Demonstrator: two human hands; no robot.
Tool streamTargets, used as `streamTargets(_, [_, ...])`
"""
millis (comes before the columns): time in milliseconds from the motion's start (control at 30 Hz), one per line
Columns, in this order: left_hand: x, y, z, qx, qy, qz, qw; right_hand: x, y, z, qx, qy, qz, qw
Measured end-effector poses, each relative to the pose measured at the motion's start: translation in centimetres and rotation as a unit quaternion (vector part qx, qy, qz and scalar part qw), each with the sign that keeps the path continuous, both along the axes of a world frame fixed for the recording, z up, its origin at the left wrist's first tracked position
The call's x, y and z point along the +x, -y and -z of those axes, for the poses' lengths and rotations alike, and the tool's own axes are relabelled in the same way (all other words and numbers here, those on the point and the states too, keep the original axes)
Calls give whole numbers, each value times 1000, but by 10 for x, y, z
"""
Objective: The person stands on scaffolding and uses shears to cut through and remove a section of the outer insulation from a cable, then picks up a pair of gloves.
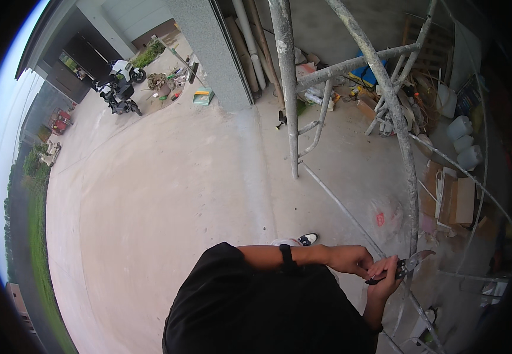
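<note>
A pair of pruning shears point(412, 263) is in my right hand point(386, 274), its dark handles inside the closed fingers. The curved blade points away to the right, beside a scaffold leg. My left hand point(350, 260), with a black band on its wrist, reaches across in front of my body. Its fingertips meet the right fingers near the handle ends. Whether they pinch a handle or something small is hidden. Paint-spattered scaffold tubes point(398, 110) rise just beyond both hands, and a thin diagonal brace point(342, 208) runs behind them.
Cardboard pieces point(463, 201), a clear plastic bag point(386, 217) and white jugs point(459, 128) lie right of the scaffold. A grey pillar point(214, 53) stands ahead. Left of it are a green dustpan point(203, 96) and a parked scooter point(118, 95) on the concrete floor point(163, 177).
</note>
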State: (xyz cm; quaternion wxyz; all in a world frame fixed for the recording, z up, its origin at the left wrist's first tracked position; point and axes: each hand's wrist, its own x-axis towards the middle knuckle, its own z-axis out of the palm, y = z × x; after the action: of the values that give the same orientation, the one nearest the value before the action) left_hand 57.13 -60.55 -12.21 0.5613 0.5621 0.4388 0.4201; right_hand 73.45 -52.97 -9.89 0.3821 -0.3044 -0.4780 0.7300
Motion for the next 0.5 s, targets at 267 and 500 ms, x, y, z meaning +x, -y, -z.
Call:
streamTargets(267, [45,19,0,17,-21,-31,999,33,16,3,-27,-30,15,999])
streamTargets(500, [54,51,3,-47,18,-60,997,39,36,10,-86,-96,-35,991])
